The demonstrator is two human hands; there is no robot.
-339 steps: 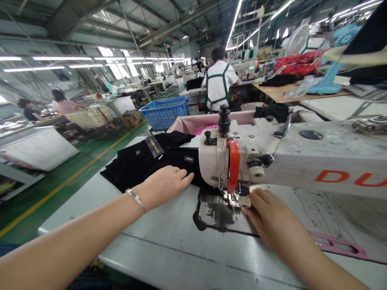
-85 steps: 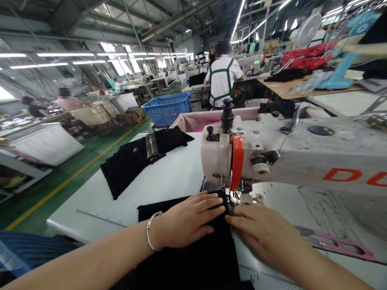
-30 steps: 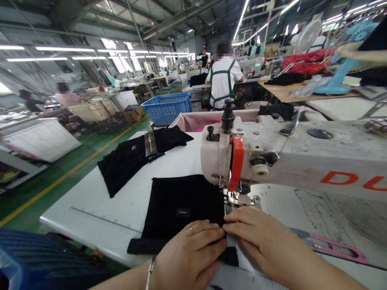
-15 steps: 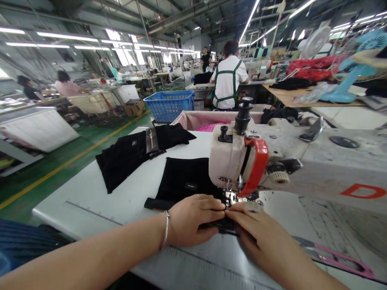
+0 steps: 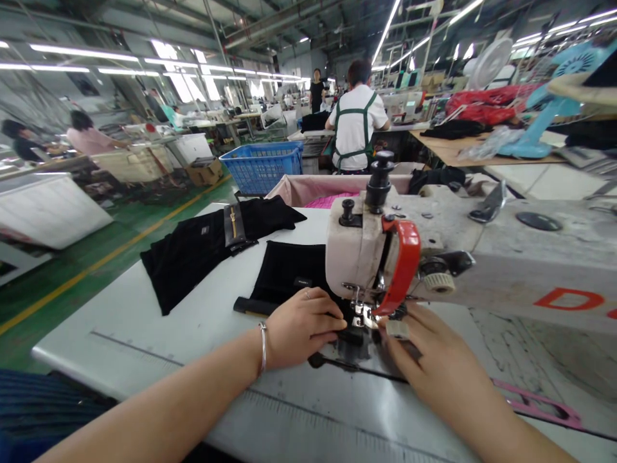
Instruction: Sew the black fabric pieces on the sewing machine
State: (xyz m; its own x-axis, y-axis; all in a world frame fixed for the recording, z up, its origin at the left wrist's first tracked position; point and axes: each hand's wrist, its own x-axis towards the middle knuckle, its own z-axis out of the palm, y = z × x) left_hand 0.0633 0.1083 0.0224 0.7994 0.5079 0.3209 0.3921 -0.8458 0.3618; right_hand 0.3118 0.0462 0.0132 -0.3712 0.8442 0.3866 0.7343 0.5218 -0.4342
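A black fabric piece with a small label lies on the sewing machine table, and its right part runs under the machine head. My left hand, wearing a ring and bracelet, has thumb and fingers closed on the fabric's near edge, just left of the metal presser foot. To the right of the foot, my right hand rests with its fingers stretched beside the needle area. Some of those fingertips are hidden behind the machine parts. The white sewing machine has a red guard.
More black pieces with a zipper strip lie at the table's left. Pink-handled snips are by my right forearm. Beyond the table stand a pink-lined bin, a blue basket and a seated co-worker.
The black fabric has moved farther under the machine. My right hand has shifted right and forward, away from my left hand, uncovering the plate before the foot. The view has turned slightly right.
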